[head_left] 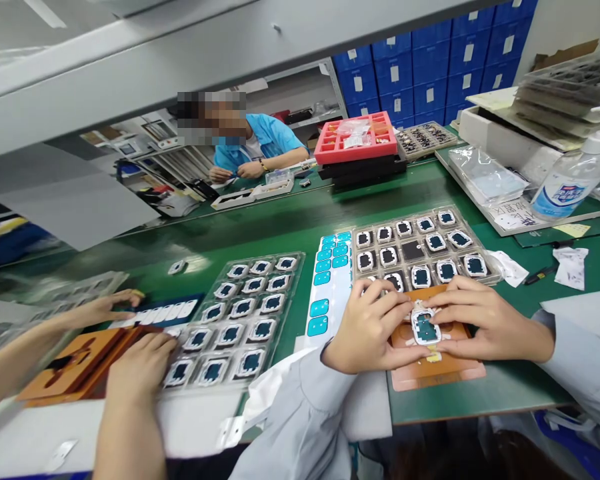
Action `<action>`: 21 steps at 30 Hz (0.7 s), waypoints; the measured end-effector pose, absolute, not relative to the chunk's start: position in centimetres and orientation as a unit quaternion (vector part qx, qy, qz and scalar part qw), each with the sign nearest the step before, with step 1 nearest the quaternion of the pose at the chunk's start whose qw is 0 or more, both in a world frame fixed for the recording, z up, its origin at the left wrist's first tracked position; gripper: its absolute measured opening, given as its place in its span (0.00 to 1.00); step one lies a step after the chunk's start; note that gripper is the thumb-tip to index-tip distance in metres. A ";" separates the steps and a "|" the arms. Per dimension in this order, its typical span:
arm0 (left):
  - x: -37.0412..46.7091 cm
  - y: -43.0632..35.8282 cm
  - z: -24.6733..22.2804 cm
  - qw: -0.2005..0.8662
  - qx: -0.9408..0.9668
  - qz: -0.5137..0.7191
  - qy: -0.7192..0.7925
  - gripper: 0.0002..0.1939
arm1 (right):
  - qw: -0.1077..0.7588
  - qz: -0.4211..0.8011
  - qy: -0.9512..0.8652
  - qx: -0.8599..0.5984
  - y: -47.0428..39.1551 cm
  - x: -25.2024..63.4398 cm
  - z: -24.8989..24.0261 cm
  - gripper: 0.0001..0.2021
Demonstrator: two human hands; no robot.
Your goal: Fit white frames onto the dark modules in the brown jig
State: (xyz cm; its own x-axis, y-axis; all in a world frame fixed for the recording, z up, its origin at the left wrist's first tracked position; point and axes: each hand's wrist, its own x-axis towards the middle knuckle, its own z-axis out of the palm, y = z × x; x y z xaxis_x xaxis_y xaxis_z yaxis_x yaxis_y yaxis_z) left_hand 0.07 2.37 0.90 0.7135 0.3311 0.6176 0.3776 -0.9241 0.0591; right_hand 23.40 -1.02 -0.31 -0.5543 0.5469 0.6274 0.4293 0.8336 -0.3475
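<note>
While both hands press down together near the front edge of the green bench [290, 220], the small white-framed part [425, 328] sits between them on an orange fixture block [433, 370]. The left hand [367, 330] has its fingers curled over the part's left and upper side, fingertips touching the frame; the right hand [485, 320] comes in from the other side, its fingers bent and laid on the part's right and upper edge. Neither hand is closed around the part: both pin it flat to the block. Its long axis runs roughly away from the person, and it lies directly under the fingertips of both hands, about equally close to each.

Just behind the hands, toward the far edge, stands a clear tray [420, 250] of similar white-framed parts, and to its left lies a sheet of blue adhesive pads [327, 283]. Further left a second tray [240, 313] holds more parts, where a co-worker's hand [140, 363] rests on its near corner beside another orange fixture [75, 367]. At the right end of the bench a pump bottle [573, 177] stands; a red tray [356, 137] sits at the far edge.
</note>
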 end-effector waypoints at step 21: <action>-0.1 2.7 0.3 -0.110 -0.919 -0.313 -0.213 0.28 | 0.404 0.140 -0.857 -0.288 -0.9 23.1 -0.7 0.10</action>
